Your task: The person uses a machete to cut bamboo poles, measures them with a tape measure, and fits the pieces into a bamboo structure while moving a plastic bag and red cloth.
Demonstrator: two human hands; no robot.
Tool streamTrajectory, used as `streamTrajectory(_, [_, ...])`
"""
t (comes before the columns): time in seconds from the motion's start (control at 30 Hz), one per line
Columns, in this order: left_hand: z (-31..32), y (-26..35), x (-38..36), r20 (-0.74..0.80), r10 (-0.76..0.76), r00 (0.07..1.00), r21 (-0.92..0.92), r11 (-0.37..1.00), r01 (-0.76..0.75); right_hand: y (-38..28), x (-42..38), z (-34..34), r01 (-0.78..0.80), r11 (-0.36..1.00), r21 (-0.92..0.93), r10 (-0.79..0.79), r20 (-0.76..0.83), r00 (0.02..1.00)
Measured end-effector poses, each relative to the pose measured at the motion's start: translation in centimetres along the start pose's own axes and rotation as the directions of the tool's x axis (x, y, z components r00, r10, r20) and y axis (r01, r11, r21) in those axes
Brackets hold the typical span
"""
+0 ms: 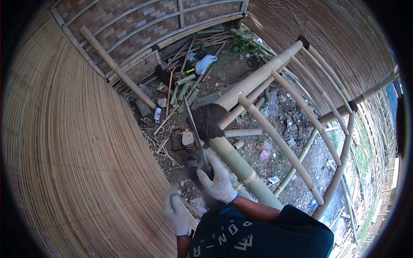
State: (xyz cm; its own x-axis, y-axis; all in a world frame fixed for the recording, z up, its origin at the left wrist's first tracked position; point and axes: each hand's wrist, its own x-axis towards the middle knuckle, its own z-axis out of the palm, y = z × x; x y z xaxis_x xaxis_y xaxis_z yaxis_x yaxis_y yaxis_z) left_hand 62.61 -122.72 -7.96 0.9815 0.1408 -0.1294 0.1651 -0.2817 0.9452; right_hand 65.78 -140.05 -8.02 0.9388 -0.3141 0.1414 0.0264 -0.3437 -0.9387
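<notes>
My right hand (218, 182), in a white knit glove with a blue cuff, is closed on the handle end of a long blade (196, 133). The blade is narrow and metal, tapers to a point and is tilted up and away from me. It passes across the edge of a dark fibre wrapping (208, 120) around a thick bamboo pole joint. Close below my right hand runs the thick green bamboo pole (232, 157). My left hand (176, 215), gloved the same way and blurred, is low beside the slatted bamboo wall, fingers apart and nothing visible in them.
A bamboo frame (297, 150) with several rungs stands at my right. The slatted wall (86, 150) rises close at my left. On the littered ground lie a spray can (157, 114), an orange-handled tool (170, 86), cut bamboo pieces (185, 92) and a blue plastic bag (205, 64).
</notes>
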Motion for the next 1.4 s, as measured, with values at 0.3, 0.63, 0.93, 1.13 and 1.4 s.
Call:
streamTrajectory(0.3, [5.5,6.9,22.6,0.448,0.208,0.870,-0.013,0.974,-0.226,0.9,18.0,7.3,-0.218,0.972,0.092,0.227,-0.096,0.969])
streamTrajectory(0.63, [13.8,9.6,36.7,0.857,0.194,0.478,-0.035,0.946,-0.321,1.5,29.4,2.5,-0.520,0.822,0.233,0.568,-0.266,0.779])
streamTrajectory(0.93, [26.3,10.0,51.6,0.992,0.109,-0.058,-0.123,0.927,-0.353,8.5,40.3,2.1,-0.602,0.761,0.240,0.593,-0.633,0.497])
streamTrajectory(1.13, [27.0,10.5,65.4,0.990,0.019,0.140,0.028,0.945,-0.326,14.3,49.1,4.8,-0.796,0.539,0.276,0.776,-0.529,0.343])
streamTrajectory(1.4, [27.7,11.7,73.2,0.898,0.068,0.435,0.055,0.963,-0.264,17.0,63.7,9.9,-0.806,0.549,0.222,0.829,-0.264,0.492])
